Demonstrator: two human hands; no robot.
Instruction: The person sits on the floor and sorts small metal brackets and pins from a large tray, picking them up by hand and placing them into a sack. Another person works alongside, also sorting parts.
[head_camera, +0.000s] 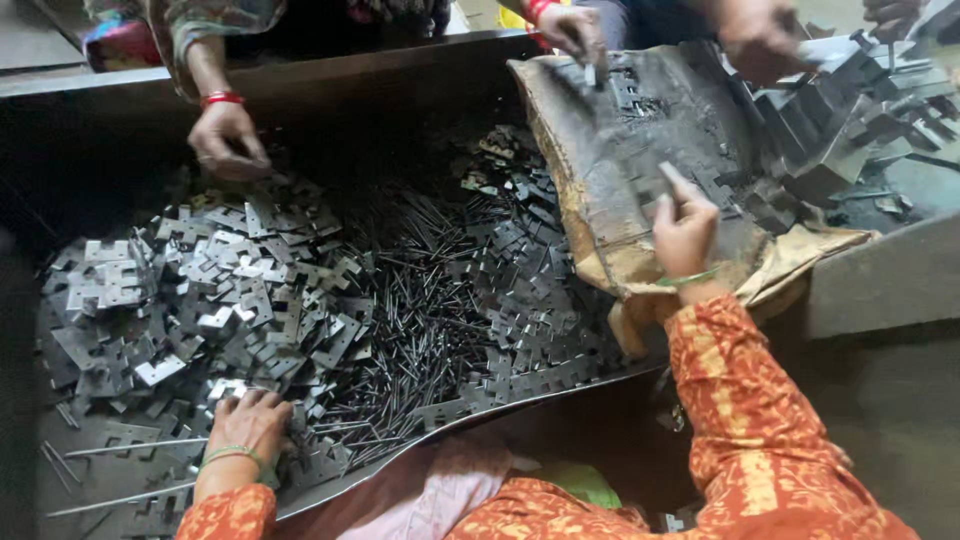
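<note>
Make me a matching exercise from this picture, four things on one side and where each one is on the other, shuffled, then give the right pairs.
Things:
1. left hand
2. right hand
3. thin metal pins
4. co-worker's hand with red bangle

Places:
A. on the dirty sack, holding a small metal piece
B. middle of the tray, between plate heaps
C. near edge, on the flat notched plates
D. far edge of the plate heap

Pairs: 1-C, 2-A, 3-B, 4-D

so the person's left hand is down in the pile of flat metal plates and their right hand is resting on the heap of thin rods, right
Not quite. In the head view the left hand is indeed in the metal plates, but the right hand is up on the dirty cloth sack, fingers pinching a small metal piece. The thin rods lie untouched.
</note>
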